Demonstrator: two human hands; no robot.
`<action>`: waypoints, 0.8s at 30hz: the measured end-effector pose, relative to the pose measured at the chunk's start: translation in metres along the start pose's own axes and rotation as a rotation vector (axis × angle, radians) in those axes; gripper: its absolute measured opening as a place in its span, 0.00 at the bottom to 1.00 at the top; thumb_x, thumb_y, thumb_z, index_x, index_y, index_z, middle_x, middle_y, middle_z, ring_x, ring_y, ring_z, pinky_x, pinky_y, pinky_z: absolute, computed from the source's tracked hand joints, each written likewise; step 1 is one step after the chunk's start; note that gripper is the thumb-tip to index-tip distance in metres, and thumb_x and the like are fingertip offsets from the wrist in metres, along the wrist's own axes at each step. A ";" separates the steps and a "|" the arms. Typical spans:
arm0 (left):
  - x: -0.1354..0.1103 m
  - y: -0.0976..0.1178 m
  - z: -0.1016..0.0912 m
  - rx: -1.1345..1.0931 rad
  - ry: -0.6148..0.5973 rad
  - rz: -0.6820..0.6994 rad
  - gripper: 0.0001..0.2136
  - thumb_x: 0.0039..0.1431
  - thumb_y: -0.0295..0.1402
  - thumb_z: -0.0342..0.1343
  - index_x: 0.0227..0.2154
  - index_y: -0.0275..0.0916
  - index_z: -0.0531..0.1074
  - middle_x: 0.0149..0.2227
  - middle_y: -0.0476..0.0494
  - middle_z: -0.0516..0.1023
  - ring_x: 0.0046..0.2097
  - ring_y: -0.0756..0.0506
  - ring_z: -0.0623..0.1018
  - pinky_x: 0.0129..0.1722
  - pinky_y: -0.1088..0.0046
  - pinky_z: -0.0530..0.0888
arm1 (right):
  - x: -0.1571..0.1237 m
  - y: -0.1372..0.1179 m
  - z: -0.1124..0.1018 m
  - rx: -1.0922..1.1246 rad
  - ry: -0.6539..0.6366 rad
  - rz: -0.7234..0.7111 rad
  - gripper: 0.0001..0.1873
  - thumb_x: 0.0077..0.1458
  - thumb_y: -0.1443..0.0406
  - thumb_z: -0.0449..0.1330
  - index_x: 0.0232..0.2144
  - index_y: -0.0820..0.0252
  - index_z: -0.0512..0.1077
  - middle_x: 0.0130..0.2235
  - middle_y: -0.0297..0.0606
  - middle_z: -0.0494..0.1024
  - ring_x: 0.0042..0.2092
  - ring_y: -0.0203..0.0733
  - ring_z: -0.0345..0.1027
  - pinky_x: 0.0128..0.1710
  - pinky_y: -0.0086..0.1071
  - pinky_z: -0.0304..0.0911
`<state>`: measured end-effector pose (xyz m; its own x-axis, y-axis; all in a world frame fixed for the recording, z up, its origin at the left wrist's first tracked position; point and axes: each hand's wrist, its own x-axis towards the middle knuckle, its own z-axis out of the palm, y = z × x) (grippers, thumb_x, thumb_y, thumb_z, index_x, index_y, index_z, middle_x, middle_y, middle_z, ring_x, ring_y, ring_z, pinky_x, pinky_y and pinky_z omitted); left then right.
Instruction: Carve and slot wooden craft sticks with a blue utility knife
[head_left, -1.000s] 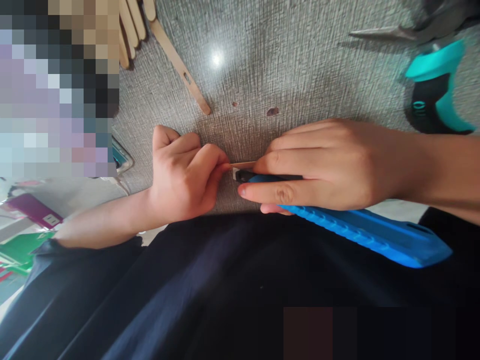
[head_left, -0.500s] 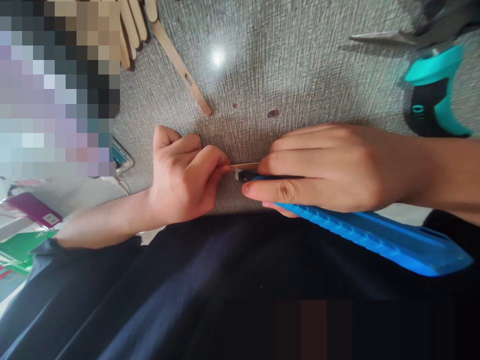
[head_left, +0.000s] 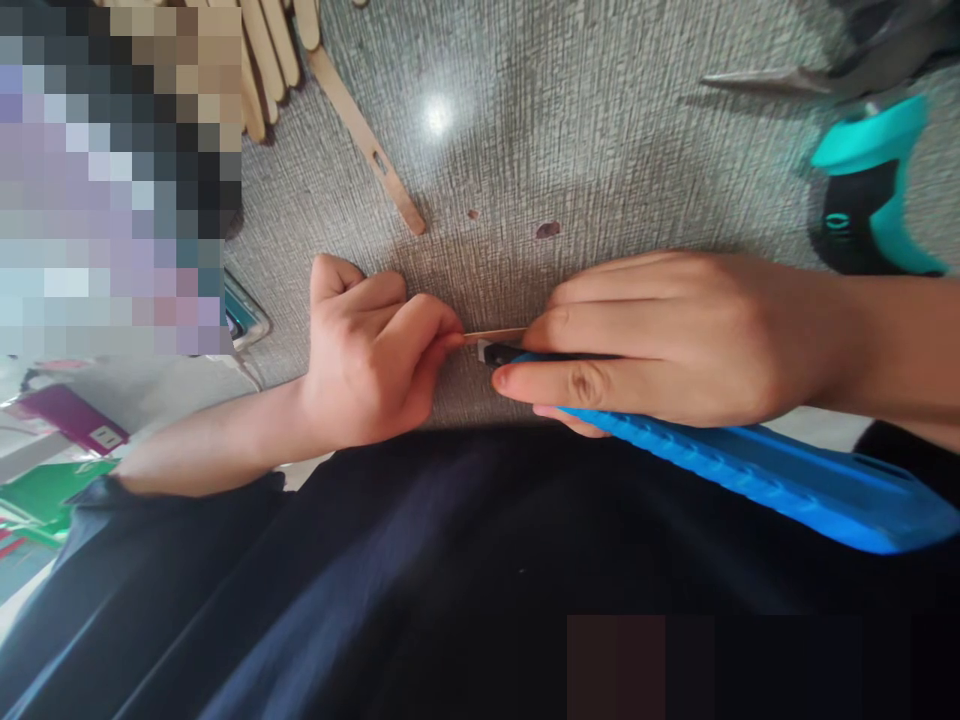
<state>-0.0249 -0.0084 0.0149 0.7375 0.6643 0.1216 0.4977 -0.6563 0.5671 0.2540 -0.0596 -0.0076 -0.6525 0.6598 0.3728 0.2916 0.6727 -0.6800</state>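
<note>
Between thumb and curled fingers, my left hand (head_left: 375, 350) pinches one end of a thin wooden craft stick (head_left: 495, 334), seen edge-on. The stick's other end runs under the fingers of my right hand (head_left: 660, 330). That hand is closed round a blue utility knife (head_left: 757, 470), its thumb lying along the black front part. A short piece of blade (head_left: 482, 350) shows right beside the stick; whether it touches the wood I cannot tell. Farther off on the table lies another craft stick (head_left: 364, 135) with a small oblong slot cut in it.
Several craft sticks (head_left: 270, 50) lie in a bunch at the upper left. Pliers with teal and black handles (head_left: 862, 150) rest at the upper right. A phone-like edge (head_left: 247, 310) shows left of my left hand. The grey textured table (head_left: 570, 130) has two dark marks.
Both hands, the knife and the stick appear slightly farther right, and the view has shifted a little too. The grip of each hand looks the same.
</note>
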 end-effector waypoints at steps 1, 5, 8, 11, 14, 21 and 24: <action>0.000 0.000 0.001 -0.005 0.010 0.002 0.11 0.73 0.33 0.57 0.31 0.42 0.74 0.23 0.52 0.65 0.27 0.49 0.63 0.44 0.54 0.63 | -0.001 0.001 0.000 -0.016 0.012 -0.021 0.15 0.85 0.62 0.54 0.52 0.55 0.81 0.35 0.33 0.78 0.37 0.41 0.68 0.37 0.39 0.64; -0.003 -0.002 0.003 0.006 0.023 0.012 0.11 0.74 0.34 0.57 0.31 0.41 0.75 0.24 0.51 0.66 0.29 0.47 0.66 0.45 0.54 0.63 | -0.005 0.003 0.001 -0.076 0.003 -0.102 0.14 0.84 0.60 0.56 0.59 0.54 0.80 0.38 0.35 0.79 0.39 0.44 0.71 0.37 0.40 0.69; -0.005 -0.003 0.003 0.008 -0.003 0.010 0.11 0.75 0.35 0.57 0.33 0.42 0.76 0.24 0.51 0.66 0.29 0.47 0.67 0.46 0.54 0.63 | -0.007 0.004 0.002 -0.086 -0.007 -0.115 0.16 0.83 0.59 0.56 0.61 0.54 0.80 0.39 0.36 0.80 0.39 0.44 0.72 0.37 0.40 0.71; -0.006 -0.004 0.004 0.031 -0.024 -0.002 0.12 0.75 0.36 0.56 0.33 0.42 0.76 0.25 0.50 0.67 0.30 0.46 0.67 0.46 0.53 0.64 | -0.007 0.003 0.001 -0.069 0.004 -0.112 0.15 0.83 0.59 0.56 0.59 0.53 0.81 0.39 0.36 0.81 0.39 0.43 0.73 0.37 0.39 0.72; -0.006 -0.004 0.004 0.028 -0.035 -0.026 0.13 0.76 0.36 0.55 0.33 0.42 0.76 0.25 0.50 0.68 0.30 0.46 0.68 0.47 0.52 0.64 | -0.004 0.001 -0.001 -0.014 0.062 -0.157 0.13 0.82 0.60 0.57 0.56 0.53 0.81 0.38 0.34 0.80 0.38 0.42 0.75 0.36 0.38 0.72; -0.005 -0.003 0.004 0.043 0.001 -0.004 0.12 0.75 0.34 0.55 0.33 0.42 0.76 0.25 0.50 0.68 0.30 0.46 0.69 0.46 0.52 0.64 | 0.001 -0.001 0.002 -0.079 0.039 -0.111 0.12 0.83 0.62 0.56 0.55 0.54 0.80 0.35 0.34 0.80 0.34 0.43 0.74 0.32 0.39 0.69; -0.005 -0.003 0.004 0.031 0.013 0.004 0.12 0.75 0.34 0.55 0.33 0.42 0.75 0.24 0.50 0.68 0.29 0.46 0.68 0.45 0.53 0.64 | 0.001 0.000 0.004 -0.101 0.031 -0.109 0.12 0.83 0.61 0.57 0.56 0.54 0.81 0.35 0.34 0.80 0.34 0.43 0.72 0.33 0.38 0.69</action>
<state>-0.0278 -0.0110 0.0094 0.7337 0.6660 0.1344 0.5088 -0.6696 0.5410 0.2504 -0.0605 -0.0098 -0.6626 0.5899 0.4615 0.2901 0.7703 -0.5679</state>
